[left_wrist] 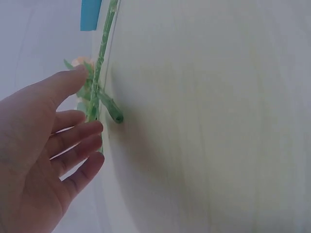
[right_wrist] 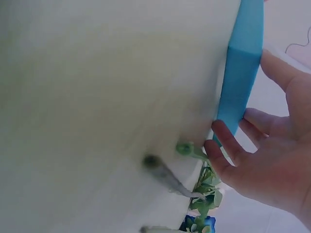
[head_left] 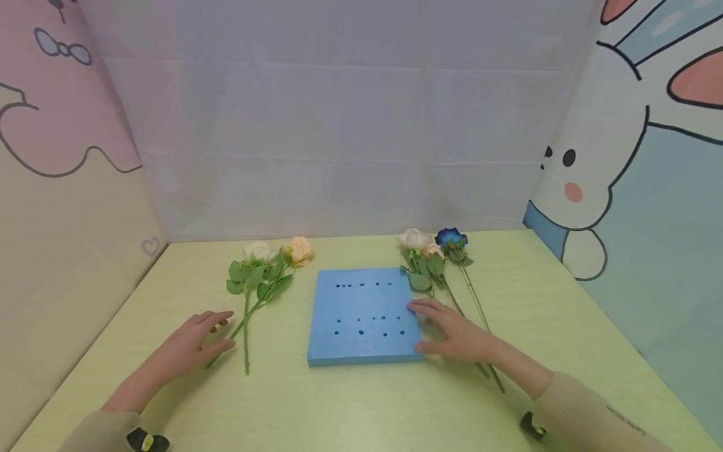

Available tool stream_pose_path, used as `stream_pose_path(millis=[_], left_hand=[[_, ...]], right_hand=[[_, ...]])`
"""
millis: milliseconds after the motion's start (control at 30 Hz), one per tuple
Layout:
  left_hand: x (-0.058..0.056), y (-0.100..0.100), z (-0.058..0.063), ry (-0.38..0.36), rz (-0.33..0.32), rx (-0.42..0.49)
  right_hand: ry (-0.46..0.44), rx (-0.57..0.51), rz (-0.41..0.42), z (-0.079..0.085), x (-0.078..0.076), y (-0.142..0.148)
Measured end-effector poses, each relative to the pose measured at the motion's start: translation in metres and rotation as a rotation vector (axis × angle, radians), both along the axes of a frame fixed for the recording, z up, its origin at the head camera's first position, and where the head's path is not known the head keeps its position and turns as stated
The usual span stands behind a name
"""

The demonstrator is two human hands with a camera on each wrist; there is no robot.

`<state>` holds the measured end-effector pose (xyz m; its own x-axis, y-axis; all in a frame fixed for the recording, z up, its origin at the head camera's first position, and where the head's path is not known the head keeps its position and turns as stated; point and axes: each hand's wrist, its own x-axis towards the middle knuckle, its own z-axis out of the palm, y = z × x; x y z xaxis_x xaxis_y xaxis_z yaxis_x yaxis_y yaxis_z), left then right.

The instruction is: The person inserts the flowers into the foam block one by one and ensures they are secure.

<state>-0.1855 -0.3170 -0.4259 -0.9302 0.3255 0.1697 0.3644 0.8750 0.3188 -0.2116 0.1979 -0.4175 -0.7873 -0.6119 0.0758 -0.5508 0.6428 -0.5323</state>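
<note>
A flat blue board [head_left: 361,304] with rows of small holes lies at the middle of the table. My right hand [head_left: 454,331] rests at its right edge; in the right wrist view, spread fingers touch the board's side [right_wrist: 238,73]. On the left, a white rose [head_left: 258,251] and a peach rose [head_left: 300,250] lie with crossed green stems. Beside those stems hovers my left hand [head_left: 189,345], its fingers loosely bent and nothing gripped; the left wrist view shows a stem [left_wrist: 103,58] just past the fingertips. A blue rose [head_left: 451,237] lies behind my right hand.
Next to the blue rose are another white rose [head_left: 414,239] and a partly hidden peach flower [head_left: 432,249]. Stem ends [right_wrist: 170,177] extend beneath my right forearm. A pale wall cloth [head_left: 350,125] stands behind the table [head_left: 361,402], with cartoon-printed panels at both sides.
</note>
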Motion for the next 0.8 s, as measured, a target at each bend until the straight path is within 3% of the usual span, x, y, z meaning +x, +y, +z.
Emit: stream_pose_path(millis=[300, 533, 800], left_hand=[[-0.002, 0.015, 0.001, -0.151, 0.02, 0.121], [0.001, 0.024, 0.0, -0.167, 0.031, 0.157], [-0.014, 0.027, -0.002, -0.206, 0.088, 0.191]], right_hand=[[-0.062, 0.021, 0.032, 0.005, -0.003, 0.002], [-0.071, 0.001, 0.036, 0.006, -0.002, 0.002], [-0.075, -0.002, 0.037, 0.004, -0.002, 0.003]])
